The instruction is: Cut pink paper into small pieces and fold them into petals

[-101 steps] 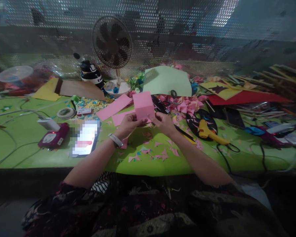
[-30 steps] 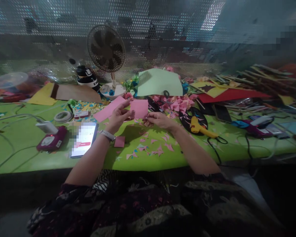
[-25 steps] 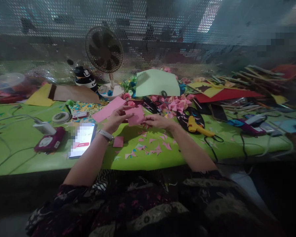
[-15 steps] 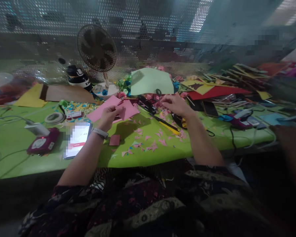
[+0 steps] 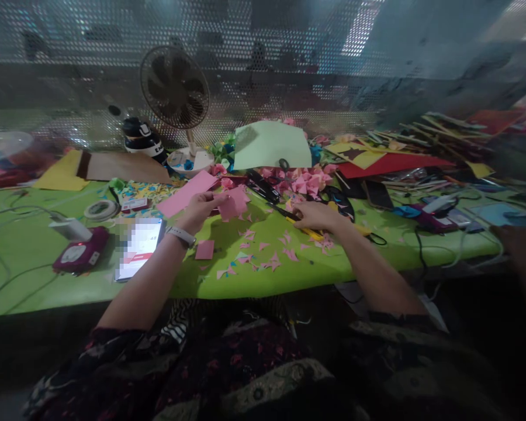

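Observation:
My left hand (image 5: 198,211) pinches a small pink paper piece (image 5: 234,203) above the green table. A larger pink sheet (image 5: 187,194) lies behind that hand, and a pink square (image 5: 205,249) rests in front of it. My right hand (image 5: 310,215) is closed over the yellow and black cutter (image 5: 309,232); its fingertips are at the tool, partly hidden. Just beyond lie a black stapler (image 5: 263,186) and a heap of folded pink pieces (image 5: 309,180). Small pink scraps (image 5: 274,260) are scattered between my hands and the table edge.
A lit phone (image 5: 141,248), a maroon device (image 5: 81,250) and a tape roll (image 5: 101,209) are at the left. Behind stand a fan (image 5: 175,88) and a pale green sheet (image 5: 272,145). Red paper (image 5: 398,166), a dark phone (image 5: 377,195) and cables occupy the right.
My right hand has come down from the folded pink heap to the yellow and black cutter. My left hand has moved slightly right with its pink paper. The view has shifted a little.

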Demonstrator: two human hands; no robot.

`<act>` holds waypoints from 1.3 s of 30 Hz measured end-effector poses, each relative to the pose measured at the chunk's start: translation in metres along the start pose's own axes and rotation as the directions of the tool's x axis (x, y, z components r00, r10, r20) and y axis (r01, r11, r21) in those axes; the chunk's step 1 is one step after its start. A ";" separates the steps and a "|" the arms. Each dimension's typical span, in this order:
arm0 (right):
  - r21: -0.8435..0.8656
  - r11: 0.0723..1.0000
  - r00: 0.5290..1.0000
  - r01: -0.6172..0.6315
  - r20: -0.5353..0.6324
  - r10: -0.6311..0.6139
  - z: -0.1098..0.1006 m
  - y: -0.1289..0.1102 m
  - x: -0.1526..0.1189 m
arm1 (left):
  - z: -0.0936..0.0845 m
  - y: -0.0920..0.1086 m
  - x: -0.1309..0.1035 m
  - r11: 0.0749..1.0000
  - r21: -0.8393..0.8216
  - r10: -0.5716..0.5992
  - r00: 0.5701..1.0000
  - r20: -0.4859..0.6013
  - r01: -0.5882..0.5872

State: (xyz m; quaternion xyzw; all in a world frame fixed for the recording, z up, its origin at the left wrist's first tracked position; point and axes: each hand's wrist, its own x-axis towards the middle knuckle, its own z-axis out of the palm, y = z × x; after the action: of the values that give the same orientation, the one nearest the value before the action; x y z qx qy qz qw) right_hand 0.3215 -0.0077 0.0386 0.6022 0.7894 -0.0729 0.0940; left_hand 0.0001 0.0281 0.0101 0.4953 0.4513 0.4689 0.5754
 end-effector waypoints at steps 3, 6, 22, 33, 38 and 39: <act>0.108 0.994 0.997 -0.007 -0.074 0.015 0.003 0.004 -0.005 | 0.003 0.001 -0.001 0.999 -0.045 -0.004 1.000 0.018 0.005; 0.275 0.955 0.977 -0.114 -0.144 0.158 0.000 0.006 -0.010 | 0.005 0.004 -0.004 0.998 -0.053 -0.016 1.000 0.019 0.017; 0.335 0.892 0.925 0.305 -0.326 -0.194 0.005 -0.030 0.015 | 0.001 -0.007 -0.011 0.998 -0.041 0.043 0.997 0.064 -0.041; 0.327 0.867 0.923 0.376 -0.208 -0.322 0.007 -0.033 0.012 | 0.007 -0.010 -0.016 0.989 0.004 0.149 0.988 0.049 -0.150; 0.321 0.866 0.914 0.385 -0.265 -0.308 0.011 -0.034 0.015 | 0.007 -0.012 -0.016 0.987 0.051 0.150 0.989 0.013 -0.151; 0.312 0.867 0.909 0.389 -0.280 -0.308 0.012 -0.034 0.015 | 0.007 -0.012 -0.015 0.988 0.044 0.147 0.989 0.006 -0.147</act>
State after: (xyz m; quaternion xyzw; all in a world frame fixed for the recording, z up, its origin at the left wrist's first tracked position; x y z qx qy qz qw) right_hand 0.2856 -0.0051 0.0237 0.4600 0.8640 -0.1649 -0.1212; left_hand 0.0058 0.0109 -0.0007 0.5406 0.4231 0.4992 0.5287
